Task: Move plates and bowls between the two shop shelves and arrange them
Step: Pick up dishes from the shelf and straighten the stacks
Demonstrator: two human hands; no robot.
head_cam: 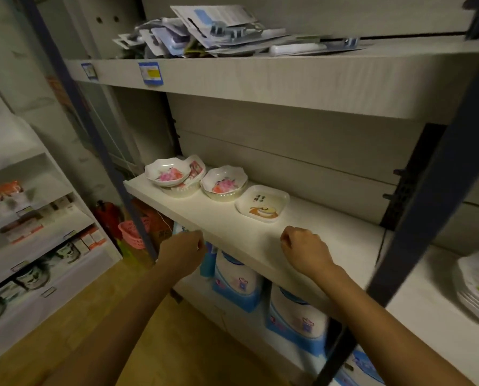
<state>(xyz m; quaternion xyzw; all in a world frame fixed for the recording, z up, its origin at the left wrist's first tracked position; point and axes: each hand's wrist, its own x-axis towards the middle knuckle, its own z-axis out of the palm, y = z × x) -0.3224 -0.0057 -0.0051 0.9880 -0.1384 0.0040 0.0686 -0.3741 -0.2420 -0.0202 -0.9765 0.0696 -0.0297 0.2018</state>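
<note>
Reaching in at the front lip of the middle shelf [260,240], you have both hands low. Your right hand [305,250] hangs over the board with its fingers curled together into a loose fist on nothing. Your left hand [187,247] sits at the edge with its fingers folded away from view, so I cannot tell whether they hold anything. The likeliest trouble is the tilted bowl [168,172] at the far left, which leans on a stack of bowls [181,190] rather than nesting in it; a nudge from your left wrist could slide it off the shelf's end. The flowered bowl [224,183] and the square plate [262,203] lie just beside each other, so a hasty grab at one may knock the other. The stack of plates [477,288] waits on the right-hand shelf [427,316] beyond the dark post [427,196], which your forearm could clip in crossing.
</note>
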